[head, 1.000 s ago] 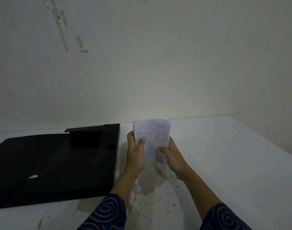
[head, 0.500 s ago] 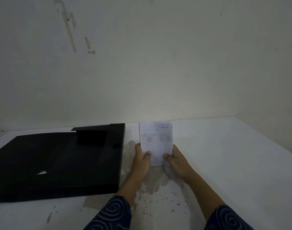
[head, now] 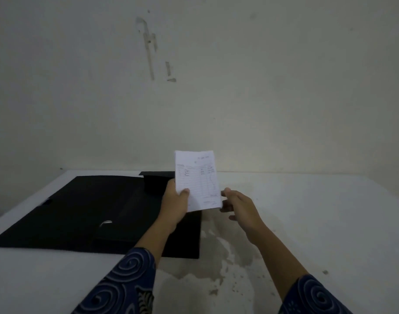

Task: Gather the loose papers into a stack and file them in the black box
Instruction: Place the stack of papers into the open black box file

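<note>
A small stack of white papers [head: 197, 180] with a printed table on the front stands upright in the air over the right edge of the black box. My left hand [head: 174, 203] grips its lower left edge, thumb on the front. My right hand [head: 238, 203] is just off the stack's lower right corner, fingers apart, at most brushing the edge. The black box [head: 99, 214] lies opened flat on the white table, its lid spread to the left, with a small raised flap [head: 155, 181] at the back.
The white table [head: 318, 223] has a worn, stained patch [head: 216, 268] in front of me between my arms. A marked plaster wall [head: 216, 87] rises right behind the table. The table's right edge runs diagonally at far right.
The stack was held low by both hands right of the box. Now it is raised and shifted left over the box's right edge, and my right hand has let go.
</note>
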